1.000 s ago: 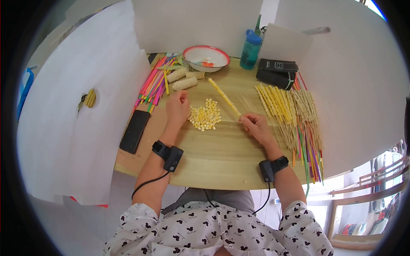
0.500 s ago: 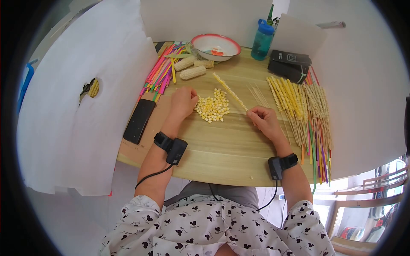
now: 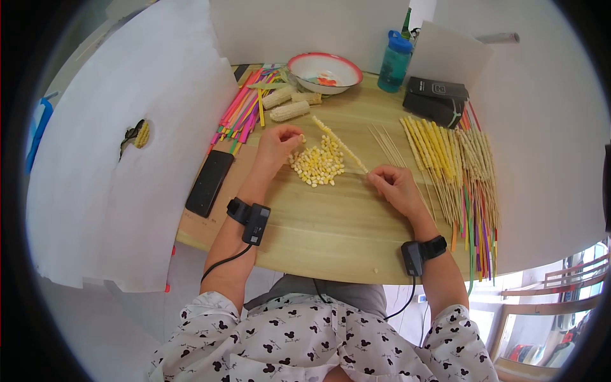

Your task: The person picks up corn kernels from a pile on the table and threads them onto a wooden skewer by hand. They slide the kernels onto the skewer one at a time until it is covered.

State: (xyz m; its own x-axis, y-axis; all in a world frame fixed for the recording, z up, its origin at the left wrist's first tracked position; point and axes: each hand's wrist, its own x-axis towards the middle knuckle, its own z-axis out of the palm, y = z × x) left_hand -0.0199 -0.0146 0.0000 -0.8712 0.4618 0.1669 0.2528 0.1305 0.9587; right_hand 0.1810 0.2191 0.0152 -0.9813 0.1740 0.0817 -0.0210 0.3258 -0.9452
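Between the thumb and fingers of my right hand [image 3: 396, 186] is the lower end of a skewer of corn kernels [image 3: 340, 144], which slants up to the left, kernels along its length. My left hand [image 3: 275, 149] pinches a single corn kernel [image 3: 302, 138] at its fingertips, just left of the skewer's upper end. Right below the fingertips lies a loose pile of yellow and white corn kernels [image 3: 316, 167] on the wooden table [image 3: 318, 223]. Several bare skewers [image 3: 387, 145] rest beyond my right hand.
Many corn-covered skewers [image 3: 439, 153] lie at the right. Behind the pile are stripped cobs [image 3: 289, 111], a red-rimmed bowl [image 3: 324, 71] and a blue bottle [image 3: 394, 62]. Coloured strips [image 3: 242, 108] and a phone [image 3: 210, 183] lie left; a black box [image 3: 435, 99] sits back right.
My left hand has risen slightly from the pile's left edge, and a kernel now shows at its fingertips. The skewer's upper end has shifted slightly left and down; my right hand still grips it.
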